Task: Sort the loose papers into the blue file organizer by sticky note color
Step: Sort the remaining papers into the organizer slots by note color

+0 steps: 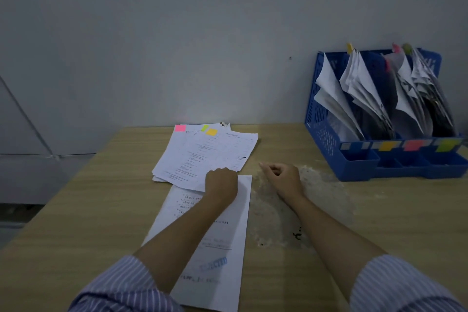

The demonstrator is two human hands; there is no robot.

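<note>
A loose stack of papers (202,154) lies at the table's far middle, showing a pink (180,128), a green (204,127) and an orange sticky note (211,132) at its top edge. My left hand (220,183) rests curled on the stack's near edge, over a single printed sheet (228,248) that lies toward me. Just to the right, my right hand (283,175) hovers with fingers curled and the forefinger stretched left, holding nothing. The blue file organizer (321,119) stands at the back right, its slots filled with papers and tagged blue, orange, pink and green.
The wooden table (88,210) has a pale worn patch (316,197) under my right hand. A grey wall runs right behind the table's far edge. The table's left edge drops off to a grey floor.
</note>
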